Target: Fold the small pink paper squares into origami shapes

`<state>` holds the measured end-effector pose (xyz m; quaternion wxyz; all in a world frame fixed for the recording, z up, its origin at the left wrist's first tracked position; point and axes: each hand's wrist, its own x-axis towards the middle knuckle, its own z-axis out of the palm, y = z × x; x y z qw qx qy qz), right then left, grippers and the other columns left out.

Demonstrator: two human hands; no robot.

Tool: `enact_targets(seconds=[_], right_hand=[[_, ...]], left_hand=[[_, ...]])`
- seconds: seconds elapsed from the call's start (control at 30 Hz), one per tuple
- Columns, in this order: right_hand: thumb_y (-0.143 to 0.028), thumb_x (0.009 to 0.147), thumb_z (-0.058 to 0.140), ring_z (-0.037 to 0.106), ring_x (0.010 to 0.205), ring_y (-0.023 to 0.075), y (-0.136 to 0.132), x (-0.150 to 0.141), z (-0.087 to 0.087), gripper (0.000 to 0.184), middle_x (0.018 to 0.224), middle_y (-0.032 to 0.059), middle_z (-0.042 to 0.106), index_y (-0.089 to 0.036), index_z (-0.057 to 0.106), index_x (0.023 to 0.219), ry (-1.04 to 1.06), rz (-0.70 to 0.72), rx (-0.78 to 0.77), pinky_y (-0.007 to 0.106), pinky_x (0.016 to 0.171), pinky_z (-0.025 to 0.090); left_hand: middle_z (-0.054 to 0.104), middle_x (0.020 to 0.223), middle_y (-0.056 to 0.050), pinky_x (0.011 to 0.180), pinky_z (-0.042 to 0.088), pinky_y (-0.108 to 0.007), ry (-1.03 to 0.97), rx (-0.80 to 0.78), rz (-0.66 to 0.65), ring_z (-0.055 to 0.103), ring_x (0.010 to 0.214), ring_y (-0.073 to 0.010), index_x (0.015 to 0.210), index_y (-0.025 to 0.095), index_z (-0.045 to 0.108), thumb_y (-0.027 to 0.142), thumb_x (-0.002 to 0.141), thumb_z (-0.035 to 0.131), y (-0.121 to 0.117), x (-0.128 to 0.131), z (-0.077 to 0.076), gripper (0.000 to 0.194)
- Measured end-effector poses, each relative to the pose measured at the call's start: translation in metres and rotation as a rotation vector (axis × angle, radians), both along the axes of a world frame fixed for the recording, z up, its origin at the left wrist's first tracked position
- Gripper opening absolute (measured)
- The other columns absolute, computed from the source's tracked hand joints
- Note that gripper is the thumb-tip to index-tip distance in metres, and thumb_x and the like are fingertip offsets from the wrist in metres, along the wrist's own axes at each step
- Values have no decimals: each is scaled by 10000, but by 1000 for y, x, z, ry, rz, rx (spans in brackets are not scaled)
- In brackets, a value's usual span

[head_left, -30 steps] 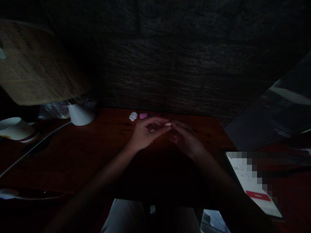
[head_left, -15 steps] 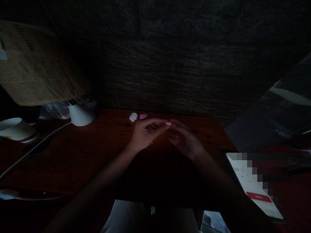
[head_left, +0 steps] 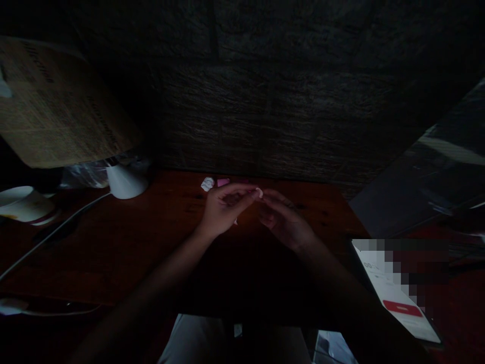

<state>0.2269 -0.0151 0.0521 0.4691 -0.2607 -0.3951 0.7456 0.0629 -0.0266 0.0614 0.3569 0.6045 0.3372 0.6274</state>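
Observation:
Above the wooden table, my left hand and my right hand meet at their fingertips. Between them they pinch a small pale pink piece, soft-looking and slightly curved; the dim light hides what it is made of. Both hands are closed on it with thumb and forefinger. Just behind my left hand lie a crumpled white lump and a flat pink piece. A tiny pale scrap shows on the table beside my left hand, partly covered by it.
To the left stand a lamp with a white base and printed shade, its cord, and a paper cup. A lit phone lies at the right. A dark stone-patterned wall rises behind the wooden table.
Both hands have shifted slightly left, still pinching the piece. The piece has turned between the fingertips and now looks more curved.

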Motion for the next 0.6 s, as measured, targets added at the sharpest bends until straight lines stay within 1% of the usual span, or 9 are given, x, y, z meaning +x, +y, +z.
enact_targets(seconds=[0.13,0.27,0.4,0.5,0.6], right_hand=[[-299,616,950,446,537,48,-1,-2,0,262,777,-50,724,-290,804,833,-6,-23,27,188,519,387],[-331,572,968,439,527,44,0,-4,-2,293,773,-49,730,-293,818,820,-16,-46,-1,184,503,387],[-306,596,955,453,539,42,0,-4,-2,286,783,-38,739,-277,825,849,-19,-54,4,188,522,393],[-289,603,947,455,542,36,0,-2,-3,286,847,-25,761,-264,825,860,-23,-56,-6,188,521,391],[-286,604,945,455,539,37,1,-2,-3,290,851,-24,761,-259,823,865,-22,-64,-26,186,513,390]], left_hand=[[806,821,-56,681,610,-284,-8,-12,-20,762,765,-187,860,191,790,412,789,836,1,0,-1,237],[797,790,-54,680,612,-282,-40,-46,-27,755,748,-178,822,179,776,422,796,826,2,0,-1,250],[792,779,-57,666,612,-282,-63,-64,-40,750,733,-178,827,168,778,415,777,842,2,0,-2,260],[793,790,-57,662,608,-278,-78,-68,-52,750,744,-177,837,174,782,393,797,827,2,0,-2,228],[797,808,-58,639,598,-263,-63,-73,-58,746,736,-169,857,177,786,383,813,812,2,0,-2,212]])
